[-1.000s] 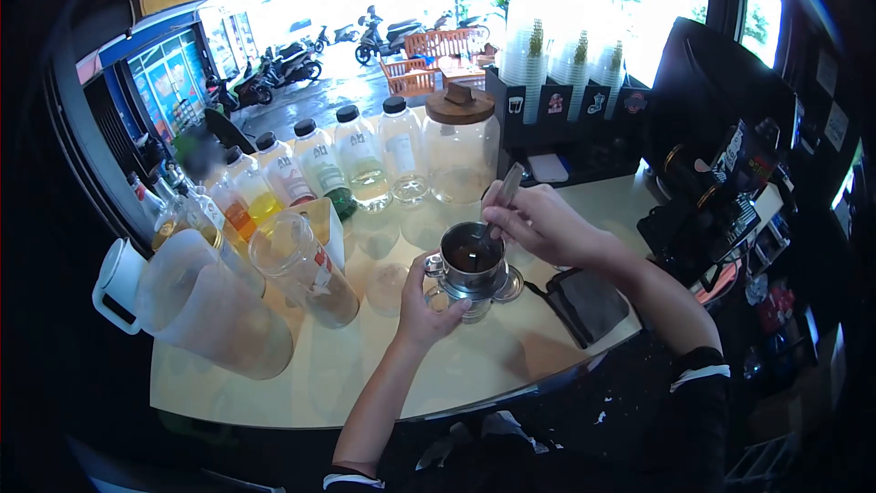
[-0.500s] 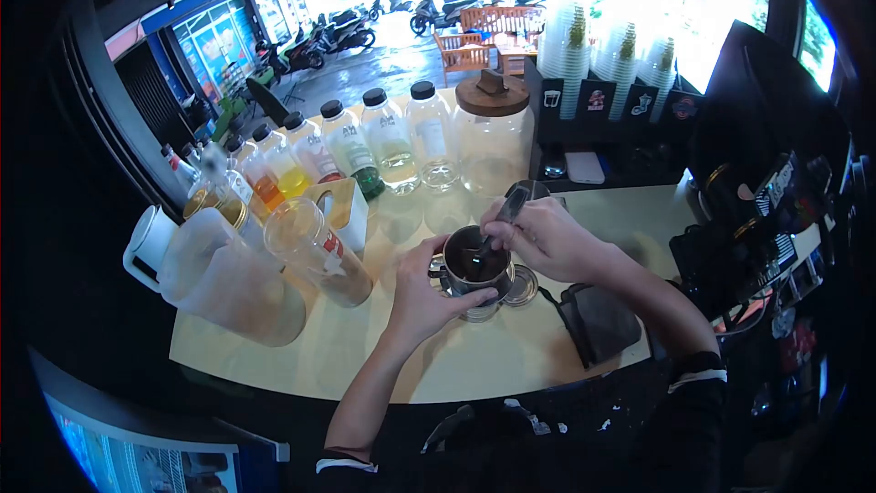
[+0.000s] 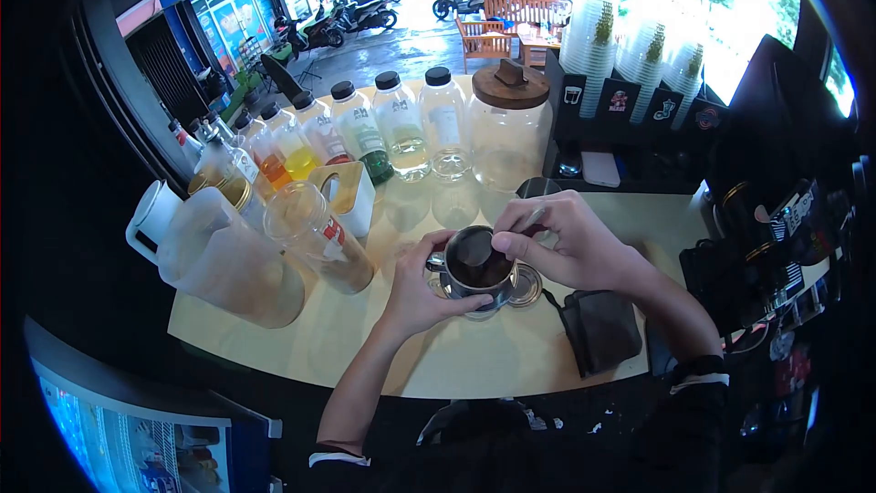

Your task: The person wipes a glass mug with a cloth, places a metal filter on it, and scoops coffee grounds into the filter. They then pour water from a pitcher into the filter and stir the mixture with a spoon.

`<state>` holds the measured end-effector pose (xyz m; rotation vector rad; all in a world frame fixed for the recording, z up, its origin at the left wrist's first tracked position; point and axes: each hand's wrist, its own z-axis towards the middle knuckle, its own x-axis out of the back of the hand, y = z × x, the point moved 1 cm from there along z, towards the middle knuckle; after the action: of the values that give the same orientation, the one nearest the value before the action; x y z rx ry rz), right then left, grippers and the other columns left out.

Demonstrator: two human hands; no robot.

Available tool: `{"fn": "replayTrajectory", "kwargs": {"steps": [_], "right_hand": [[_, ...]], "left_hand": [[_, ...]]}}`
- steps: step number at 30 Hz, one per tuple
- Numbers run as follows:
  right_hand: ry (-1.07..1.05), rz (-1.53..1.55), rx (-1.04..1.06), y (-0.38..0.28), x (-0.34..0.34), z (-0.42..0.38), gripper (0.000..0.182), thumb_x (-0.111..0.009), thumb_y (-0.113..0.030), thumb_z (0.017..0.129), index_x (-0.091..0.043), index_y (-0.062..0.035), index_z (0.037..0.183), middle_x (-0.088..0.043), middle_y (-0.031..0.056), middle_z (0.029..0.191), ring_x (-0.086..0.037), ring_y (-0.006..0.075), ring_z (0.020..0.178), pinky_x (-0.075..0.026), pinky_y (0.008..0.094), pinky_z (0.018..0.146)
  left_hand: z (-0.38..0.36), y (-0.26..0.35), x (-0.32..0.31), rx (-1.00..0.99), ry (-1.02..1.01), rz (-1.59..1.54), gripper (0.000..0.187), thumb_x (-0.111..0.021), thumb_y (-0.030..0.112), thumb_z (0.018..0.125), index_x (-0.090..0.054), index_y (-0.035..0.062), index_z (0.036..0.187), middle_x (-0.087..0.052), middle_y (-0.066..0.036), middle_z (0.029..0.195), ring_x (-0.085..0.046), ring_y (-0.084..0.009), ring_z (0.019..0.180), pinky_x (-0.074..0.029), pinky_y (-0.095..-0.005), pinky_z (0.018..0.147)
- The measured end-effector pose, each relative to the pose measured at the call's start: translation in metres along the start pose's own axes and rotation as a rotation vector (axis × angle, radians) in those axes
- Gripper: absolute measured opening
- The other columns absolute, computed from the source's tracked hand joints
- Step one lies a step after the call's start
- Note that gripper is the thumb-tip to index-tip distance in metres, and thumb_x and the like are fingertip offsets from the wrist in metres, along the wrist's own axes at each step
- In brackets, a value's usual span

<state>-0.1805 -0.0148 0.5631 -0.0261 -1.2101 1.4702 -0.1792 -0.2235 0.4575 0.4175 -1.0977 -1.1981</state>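
My left hand (image 3: 422,285) is wrapped around a small metal-looking mug (image 3: 482,295) with a handle and dark contents. The mug stands on the counter near the middle. My right hand (image 3: 568,242) is closed on the handle of a spoon (image 3: 533,217) at the mug's right rim. The spoon's lower part tips over the mug's mouth, and its exact end is hard to make out. Just right of the mug lies a round, shiny lid-like disc (image 3: 525,285), partly behind my right hand.
A dark pouch (image 3: 604,333) lies on the pale counter (image 3: 438,361) at right. Left are a large pitcher (image 3: 233,265), a clear tumbler (image 3: 324,242) and a white box (image 3: 356,205). Several bottles (image 3: 397,123), a wooden-lidded jar (image 3: 511,141) and stacked cups (image 3: 589,41) stand behind.
The spoon has tilted, and my right hand has rolled over and moved slightly right and down. My left hand keeps hold of the mug. The whole view has shifted a little.
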Motion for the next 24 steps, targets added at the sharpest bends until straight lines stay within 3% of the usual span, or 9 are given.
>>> {"fn": "replayTrajectory", "kwargs": {"steps": [5,8,12,14,20,24], "right_hand": [[-0.176,-0.204,-0.053,-0.004,-0.007,0.001,0.021,-0.053,-0.014,0.093,-0.061,0.0041,0.088,-0.061,0.0109,0.083,-0.063,0.0255,0.073,-0.048,0.0326,0.064],[-0.021,-0.181,0.084,-0.016,-0.006,-0.003,0.019,-0.053,-0.014,0.093,-0.059,0.0036,0.089,-0.060,0.0162,0.082,-0.061,0.0322,0.073,-0.048,0.0403,0.067],[0.055,-0.234,0.096,-0.025,-0.001,-0.014,0.012,-0.055,-0.010,0.090,-0.059,0.0011,0.094,-0.061,0.0148,0.088,-0.061,0.0318,0.079,-0.049,0.0417,0.069],[-0.057,-0.313,0.149,-0.019,-0.001,-0.019,0.015,-0.059,-0.007,0.087,-0.059,-0.0013,0.101,-0.062,0.0131,0.089,-0.062,0.0323,0.079,-0.049,0.0411,0.070],[-0.169,-0.149,0.103,-0.019,0.003,-0.026,0.017,-0.061,-0.008,0.086,-0.062,-0.0016,0.102,-0.063,0.0127,0.088,-0.063,0.0311,0.080,-0.049,0.0398,0.069],[-0.084,-0.168,0.131,-0.013,0.003,-0.029,0.016,-0.064,-0.004,0.084,-0.066,-0.0027,0.100,-0.065,0.0116,0.090,-0.064,0.0263,0.081,-0.050,0.0350,0.070]], "left_hand": [[0.000,0.003,0.000,0.003,-0.014,-0.040,0.082,-0.089,0.032,0.053,-0.052,0.0002,0.119,-0.063,-0.013,0.107,-0.062,-0.0225,0.102,-0.048,-0.0348,0.091],[0.000,0.004,0.002,-0.039,0.006,-0.029,0.081,-0.089,0.029,0.053,-0.053,0.0009,0.119,-0.063,-0.013,0.109,-0.062,-0.0224,0.103,-0.048,-0.0350,0.092],[0.000,0.009,0.005,-0.069,0.001,-0.019,0.080,-0.088,0.028,0.053,-0.053,0.0022,0.120,-0.064,-0.012,0.110,-0.062,-0.0225,0.104,-0.047,-0.0352,0.094],[0.000,0.010,0.005,-0.068,-0.006,-0.031,0.080,-0.088,0.027,0.052,-0.053,0.0026,0.120,-0.064,-0.012,0.110,-0.061,-0.0224,0.105,-0.046,-0.0352,0.094],[-0.002,0.004,0.005,-0.106,0.010,-0.027,0.079,-0.088,0.026,0.052,-0.054,0.0041,0.120,-0.063,-0.011,0.111,-0.061,-0.0233,0.105,-0.046,-0.0353,0.094],[-0.002,0.008,0.005,-0.161,0.001,-0.028,0.078,-0.088,0.025,0.054,-0.054,0.0059,0.121,-0.061,-0.010,0.114,-0.060,-0.0235,0.106,-0.047,-0.0360,0.093]]}}
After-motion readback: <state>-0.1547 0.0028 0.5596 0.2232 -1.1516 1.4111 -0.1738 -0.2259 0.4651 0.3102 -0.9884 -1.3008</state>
